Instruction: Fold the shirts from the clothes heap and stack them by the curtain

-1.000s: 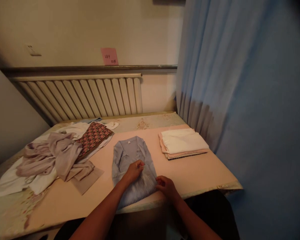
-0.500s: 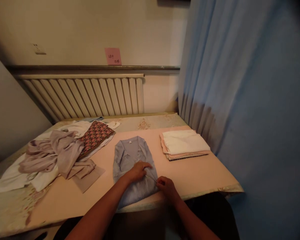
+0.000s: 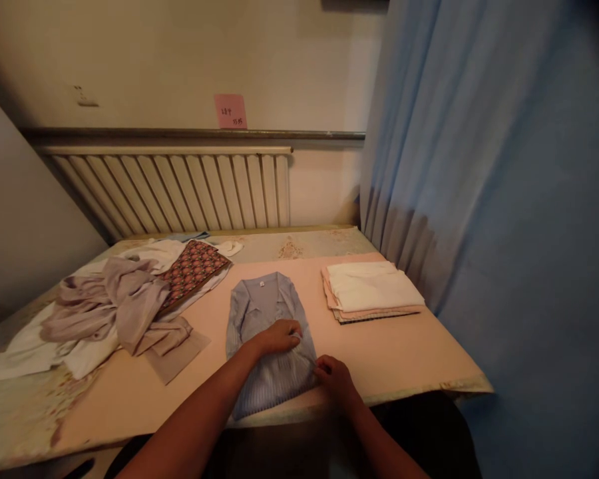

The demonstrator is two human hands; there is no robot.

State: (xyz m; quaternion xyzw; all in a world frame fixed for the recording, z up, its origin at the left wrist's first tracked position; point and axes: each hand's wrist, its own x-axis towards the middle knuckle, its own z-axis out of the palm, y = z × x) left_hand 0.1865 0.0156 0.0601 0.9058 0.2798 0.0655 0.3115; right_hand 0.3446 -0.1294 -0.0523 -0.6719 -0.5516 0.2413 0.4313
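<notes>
A blue-grey pleated shirt lies in front of me, its collar away from me and its sides tucked into a narrow shape. My left hand rests over the middle of the shirt, fingers curled and pinching a bit of its fabric near the right side. At the shirt's right edge, my right hand is closed on the cloth between thumb and fingers. The fabric between both hands is slightly drawn into creases.
A stack of folded clothes, white on top, lies to the right. On the left is a loose heap of garments, with a red patterned cloth beside it. A blue curtain hangs along the table's right side; a radiator stands behind.
My left hand's fingers have curled from a stretched position into a pinch on the shirt. My right hand stays at the shirt's right edge. The view has shifted slightly.
</notes>
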